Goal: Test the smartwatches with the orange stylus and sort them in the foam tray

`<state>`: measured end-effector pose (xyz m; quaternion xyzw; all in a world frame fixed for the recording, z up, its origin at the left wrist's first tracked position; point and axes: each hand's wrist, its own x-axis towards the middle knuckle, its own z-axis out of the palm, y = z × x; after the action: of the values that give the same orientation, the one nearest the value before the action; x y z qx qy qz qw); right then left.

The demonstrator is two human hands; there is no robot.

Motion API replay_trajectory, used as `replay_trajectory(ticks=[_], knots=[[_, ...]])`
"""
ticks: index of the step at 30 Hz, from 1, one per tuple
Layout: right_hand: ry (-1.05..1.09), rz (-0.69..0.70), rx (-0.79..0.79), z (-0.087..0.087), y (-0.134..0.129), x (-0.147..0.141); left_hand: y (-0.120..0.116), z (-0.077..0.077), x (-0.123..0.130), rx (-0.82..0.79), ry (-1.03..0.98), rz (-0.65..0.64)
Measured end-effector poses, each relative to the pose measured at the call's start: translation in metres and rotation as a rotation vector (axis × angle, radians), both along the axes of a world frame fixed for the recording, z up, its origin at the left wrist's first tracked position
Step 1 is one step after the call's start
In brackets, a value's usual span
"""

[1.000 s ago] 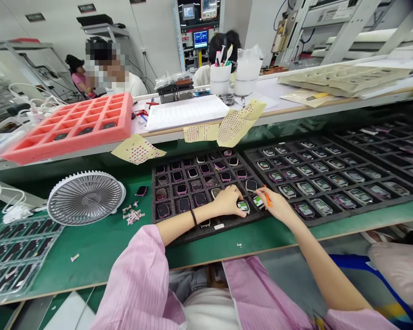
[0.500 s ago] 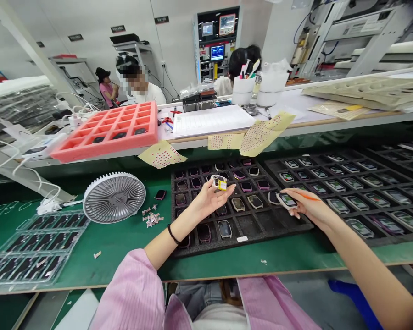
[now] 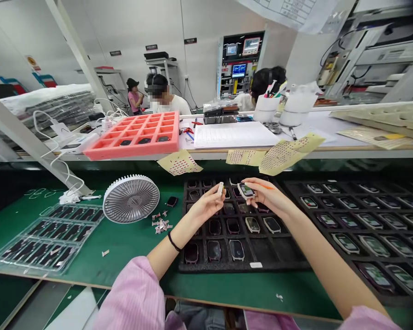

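a rounded silver-framed watch body with a green screen (image 3: 246, 191) sits clamped in the fingers of the right hand (image 3: 270, 197), above a black foam tray (image 3: 278, 263); just beside it, the left hand (image 3: 204, 205) pinches a small pale strip (image 3: 220, 188) between fingertips pressed together, also over the tray.

Nothing can be read. The wall signs (image 3: 151, 47), overhead chart (image 3: 289, 11) and white label (image 3: 256, 265) on the foam tray (image 3: 209, 266) are too small or blurred.

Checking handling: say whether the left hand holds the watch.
No, the right hand holds the watch; the left hand pinches a small pale piece.
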<state>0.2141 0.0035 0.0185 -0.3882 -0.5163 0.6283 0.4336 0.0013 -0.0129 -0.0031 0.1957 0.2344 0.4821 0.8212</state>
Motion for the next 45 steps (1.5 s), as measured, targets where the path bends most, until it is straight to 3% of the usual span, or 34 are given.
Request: replay_trajectory(ticks=[7,10,14,20,29,45], knots=[[0.033,0.121,0.024,-0.002,0.001,-0.019,0.006,0.010,-0.019,0.456,0.480,0.161],[0.020,0.145,0.006,-0.004,0.000,-0.020,0.005,0.014,-0.024,0.554,0.681,0.184],[0.008,0.130,-0.011,-0.008,0.001,-0.021,0.007,0.012,-0.024,0.476,0.815,0.150],[-0.002,0.021,0.025,-0.014,-0.001,-0.024,0.010,0.008,-0.021,0.458,0.833,0.112],[0.002,0.134,0.071,-0.009,-0.007,-0.024,0.004,0.015,-0.021,0.481,0.906,0.132],[-0.026,0.101,0.090,-0.003,-0.013,-0.028,0.001,0.018,-0.017,0.487,0.904,0.138]])
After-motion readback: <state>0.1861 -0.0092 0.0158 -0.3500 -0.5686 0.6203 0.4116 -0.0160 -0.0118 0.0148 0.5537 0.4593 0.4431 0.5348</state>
